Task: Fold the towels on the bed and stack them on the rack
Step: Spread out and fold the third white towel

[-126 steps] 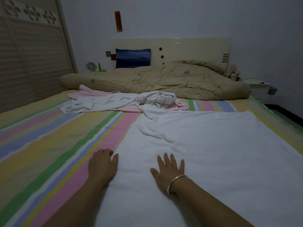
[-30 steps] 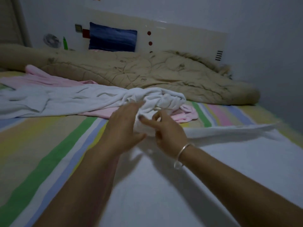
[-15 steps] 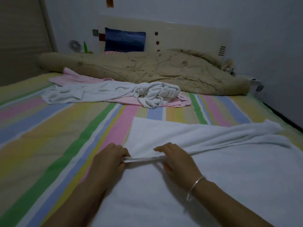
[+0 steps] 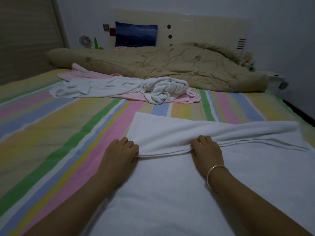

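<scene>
Flat towel [image 4: 170,193]: white, spread on the bed [image 4: 51,133], filling the lower centre and lower right of the frame. Its far part is folded back toward the camera as a flap [image 4: 170,132]. The flap's doubled edge runs across mid-frame and sags between the two hands.

Left hand [image 4: 119,155]: at centre frame, on the left corner of the flap. The grip is curled, knuckles up, pinching the doubled edge against the layer beneath.

Right hand [image 4: 208,151]: just right of centre, on the same edge and well apart from the left. The grip is curled onto the edge, fingertips tucked into the cloth. A metal bangle [image 4: 212,178] sits on the wrist.

Right of the right hand, the flap lies rumpled and runs out to a far corner at the right edge of the frame.

Crumpled towel [image 4: 122,86]: white, unfolded, strung across upper centre. It lies on top of a pink towel [image 4: 85,73], which shows at both ends.

Behind these: a tan quilt [image 4: 170,65] bunched along the headboard [image 4: 204,26], with a blue cushion [image 4: 136,34] above it.

Upper left: a small fan [image 4: 84,40] and a green bottle [image 4: 96,42] stand beside a wardrobe [image 4: 25,31].

The sheet is striped in pink, blue, yellow and green. Lighting is dim.
</scene>
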Available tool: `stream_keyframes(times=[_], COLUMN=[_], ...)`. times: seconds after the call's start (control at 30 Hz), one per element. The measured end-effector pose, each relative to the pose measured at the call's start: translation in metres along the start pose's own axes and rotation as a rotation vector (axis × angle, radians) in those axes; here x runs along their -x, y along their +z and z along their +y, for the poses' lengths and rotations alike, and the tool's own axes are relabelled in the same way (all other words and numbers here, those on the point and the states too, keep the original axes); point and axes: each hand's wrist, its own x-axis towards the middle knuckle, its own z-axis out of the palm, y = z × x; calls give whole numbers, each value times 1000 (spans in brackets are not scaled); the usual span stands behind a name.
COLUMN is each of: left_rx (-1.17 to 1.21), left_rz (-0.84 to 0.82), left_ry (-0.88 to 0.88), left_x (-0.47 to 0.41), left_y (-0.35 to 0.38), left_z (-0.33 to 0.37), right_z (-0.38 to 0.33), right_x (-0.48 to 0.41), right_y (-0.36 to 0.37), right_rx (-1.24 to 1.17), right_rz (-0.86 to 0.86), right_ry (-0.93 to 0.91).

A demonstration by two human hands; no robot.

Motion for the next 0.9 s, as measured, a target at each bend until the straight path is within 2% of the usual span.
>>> stream_keyframes(times=[0.13, 0.23, 0.53, 0.63, 0.7, 0.9], left_rx=[-24, -38, -61, 31, 137, 261], left_rz=[31, -15, -74, -13, -17, -49], left_ry=[-23, -100, -260, -356, -402, -277], left_x=[4, 9, 16, 28, 45, 75], left_y=[-2, 1, -25, -34, -38, -48], left_z=[0, 4, 17, 19, 22, 16], right_z=[15, 26, 58, 53, 49, 43], right_x=[-15, -10, 69, 94, 107, 132], right_y=[6, 4, -44, -62, -65, -63], right_rx=[125, 100, -90, -126, -139, -224], right_rz=[-4, 28, 282, 294, 248, 189], right_ry=[62, 94, -226, -312, -302, -290])
